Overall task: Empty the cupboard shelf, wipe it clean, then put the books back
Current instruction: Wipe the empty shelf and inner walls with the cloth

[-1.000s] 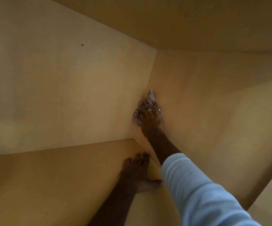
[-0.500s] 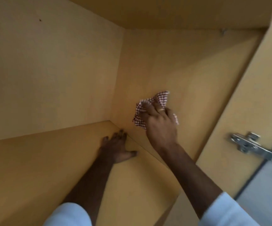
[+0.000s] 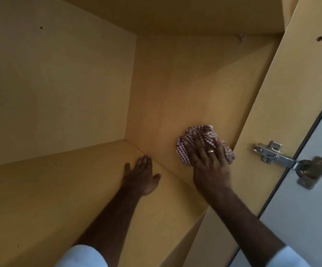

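The cloth [image 3: 187,149] is checked in dark red and white. The cupboard shelf [image 3: 59,189] and side wall [image 3: 185,83] are plain yellow-tan (darker in the shadowed back corner). The hinge [image 3: 272,153] is silver metal, the door [image 3: 310,209] pale grey. Both sleeves [image 3: 81,257] are light blue-white. The ring [image 3: 210,151] is gold.

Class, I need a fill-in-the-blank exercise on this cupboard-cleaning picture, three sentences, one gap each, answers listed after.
1. The right hand presses a checked ____ against the side wall.
2. The left hand rests flat on the ____.
3. A metal ____ joins the door to the cupboard.

Answers: cloth; shelf; hinge
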Tool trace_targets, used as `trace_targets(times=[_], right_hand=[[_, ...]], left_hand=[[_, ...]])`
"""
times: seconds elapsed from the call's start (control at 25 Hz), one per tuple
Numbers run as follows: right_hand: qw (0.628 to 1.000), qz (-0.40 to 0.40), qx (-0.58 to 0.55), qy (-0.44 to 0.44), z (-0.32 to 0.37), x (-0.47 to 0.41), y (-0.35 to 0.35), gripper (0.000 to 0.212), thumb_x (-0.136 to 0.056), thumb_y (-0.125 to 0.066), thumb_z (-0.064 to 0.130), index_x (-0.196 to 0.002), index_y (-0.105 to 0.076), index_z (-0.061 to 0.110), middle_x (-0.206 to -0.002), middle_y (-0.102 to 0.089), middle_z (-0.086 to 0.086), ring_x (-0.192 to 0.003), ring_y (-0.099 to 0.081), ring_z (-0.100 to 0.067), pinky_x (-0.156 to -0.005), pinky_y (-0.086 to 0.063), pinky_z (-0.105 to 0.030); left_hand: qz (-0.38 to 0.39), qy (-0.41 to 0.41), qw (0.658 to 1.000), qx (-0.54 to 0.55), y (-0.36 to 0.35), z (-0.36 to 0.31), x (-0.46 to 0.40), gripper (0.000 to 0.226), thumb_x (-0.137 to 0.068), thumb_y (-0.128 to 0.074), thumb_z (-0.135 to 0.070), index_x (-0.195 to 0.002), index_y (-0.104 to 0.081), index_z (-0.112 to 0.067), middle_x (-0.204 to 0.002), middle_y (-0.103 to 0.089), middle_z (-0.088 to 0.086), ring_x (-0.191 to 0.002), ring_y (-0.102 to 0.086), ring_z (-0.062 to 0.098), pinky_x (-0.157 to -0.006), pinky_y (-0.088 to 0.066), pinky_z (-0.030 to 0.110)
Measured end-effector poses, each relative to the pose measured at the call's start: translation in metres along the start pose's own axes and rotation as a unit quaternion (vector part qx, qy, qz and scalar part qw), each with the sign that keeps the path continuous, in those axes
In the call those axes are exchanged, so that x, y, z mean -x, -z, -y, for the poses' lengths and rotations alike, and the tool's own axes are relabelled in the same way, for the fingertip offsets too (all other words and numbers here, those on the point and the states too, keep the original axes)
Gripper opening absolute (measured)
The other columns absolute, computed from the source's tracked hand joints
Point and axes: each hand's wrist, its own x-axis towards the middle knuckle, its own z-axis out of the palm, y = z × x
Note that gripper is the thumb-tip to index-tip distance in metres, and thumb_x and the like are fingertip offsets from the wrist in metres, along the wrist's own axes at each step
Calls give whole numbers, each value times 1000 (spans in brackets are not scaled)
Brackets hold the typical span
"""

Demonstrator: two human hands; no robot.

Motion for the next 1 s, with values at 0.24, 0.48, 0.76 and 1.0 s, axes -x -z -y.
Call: trace_targets(times=[0.24,0.48,0.76,1.0], right_hand=[[995,-21,-20,94,57,-100,-45,63,-88,-50,22,-151,-46,19,-163,-30,-10,-151,-29,-27,-126,2,-49],[971,82,50,221,133,-213,-76,66,-96,-7,35,-160,-17,22,-169,-2,-8,-157,4,-27,-117,24,-53],[952,147,38,266,179,-195,-116,76,-93,10,31,-158,-20,6,-168,-9,-15,-155,8,-35,-121,15,-57],[929,231,-147,247,166,-174,-86,47,-104,-29,25,-148,-42,15,-158,-41,-12,-156,-9,-26,-125,1,-51]], left_hand=[[1,28,999,17,23,59,8,107,-87,-33,-82,-160,7,-16,-167,16,-2,-155,11,14,-125,-2,47],[-26,44,999,2,18,72,7,108,-84,-34,-84,-161,2,-16,-169,9,-3,-154,11,11,-123,1,52],[-27,47,999,1,16,75,4,108,-84,-38,-83,-161,-3,-16,-169,5,-3,-154,9,10,-123,0,52],[-50,39,998,19,24,73,13,81,-93,-48,-60,-157,-27,-15,-166,-21,1,-154,-11,13,-125,-6,43]])
